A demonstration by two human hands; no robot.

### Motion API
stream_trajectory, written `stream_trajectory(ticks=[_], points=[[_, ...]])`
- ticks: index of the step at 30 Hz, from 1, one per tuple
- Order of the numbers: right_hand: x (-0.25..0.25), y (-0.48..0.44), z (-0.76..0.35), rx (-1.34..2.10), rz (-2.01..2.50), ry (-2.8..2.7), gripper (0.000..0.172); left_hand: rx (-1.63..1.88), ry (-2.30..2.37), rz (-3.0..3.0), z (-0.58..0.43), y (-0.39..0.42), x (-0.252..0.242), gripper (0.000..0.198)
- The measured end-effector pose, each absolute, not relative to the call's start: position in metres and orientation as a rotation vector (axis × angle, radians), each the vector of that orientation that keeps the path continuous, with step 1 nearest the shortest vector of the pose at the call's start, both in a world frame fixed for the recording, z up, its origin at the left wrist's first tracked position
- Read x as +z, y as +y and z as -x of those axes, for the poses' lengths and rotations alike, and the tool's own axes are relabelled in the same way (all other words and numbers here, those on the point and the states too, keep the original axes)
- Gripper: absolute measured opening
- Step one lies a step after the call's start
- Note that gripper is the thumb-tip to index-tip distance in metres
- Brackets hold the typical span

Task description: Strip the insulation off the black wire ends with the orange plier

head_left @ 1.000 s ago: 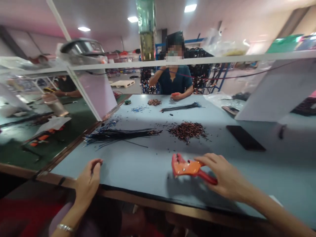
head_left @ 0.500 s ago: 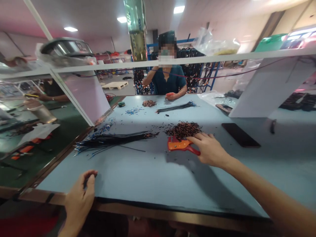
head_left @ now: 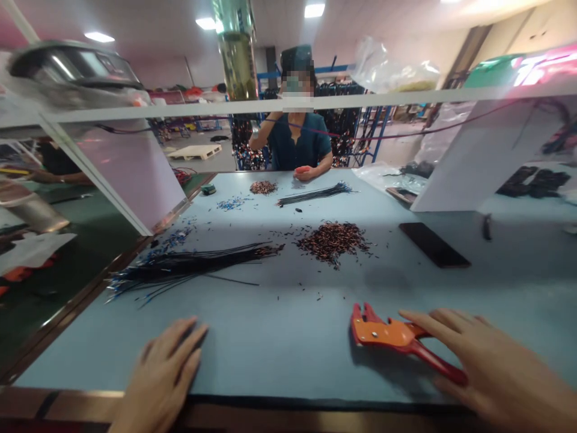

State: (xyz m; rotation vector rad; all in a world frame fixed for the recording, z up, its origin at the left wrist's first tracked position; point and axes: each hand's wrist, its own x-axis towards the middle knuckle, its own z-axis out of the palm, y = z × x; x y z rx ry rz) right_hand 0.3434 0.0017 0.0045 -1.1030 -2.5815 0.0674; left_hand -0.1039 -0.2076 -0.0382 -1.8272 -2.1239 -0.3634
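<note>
My right hand point(head_left: 487, 367) holds an orange and red wire stripper point(head_left: 387, 334) by its red handles, near the front right of the table. The stripper's jaws point left, towards the middle of the tabletop. My left hand point(head_left: 164, 367) is at the front left edge with its fingers stretched out and nothing in it. Beyond that hand lies a bundle of black wires point(head_left: 193, 264) with blue and bare ends. A heap of small dark and copper-coloured offcuts point(head_left: 333, 240) sits in the middle, behind the stripper.
A black phone point(head_left: 433, 245) lies to the right. Further back are a second wire bundle point(head_left: 315, 193), a smaller offcut heap point(head_left: 264, 187) and scattered blue bits point(head_left: 232, 203). A person point(head_left: 300, 141) sits opposite, behind a white shelf bar point(head_left: 342, 102) that crosses above the table.
My right hand has drawn the wire stripper from the offcut heap towards me and to the right. My left hand has moved forward onto the table, its fingers straightening.
</note>
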Motion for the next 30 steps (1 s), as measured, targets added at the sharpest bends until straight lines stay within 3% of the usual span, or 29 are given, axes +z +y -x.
stream_trajectory(ticks=[6,14,19,24,30], points=[[0.001,-0.008,-0.328,-0.123,1.142,-2.712,0.059,-0.086,-1.937,2.29,0.024,-0.144,-0.041,0.054],[0.025,0.051,-0.216,-0.286,1.401,-2.711,0.05,-0.443,-2.041,2.318,-0.017,-0.002,-0.009,0.043],[0.026,0.039,-0.269,-0.119,1.297,-2.732,0.058,-0.682,-1.987,2.201,0.019,-0.039,0.0,0.04],[0.011,0.01,-0.32,-0.033,1.124,-2.777,0.056,-0.358,-1.883,2.522,0.035,-0.101,-0.02,0.042],[0.02,0.028,-0.252,-0.216,1.297,-2.766,0.053,-0.236,-1.922,2.489,-0.017,-0.034,-0.016,0.045]])
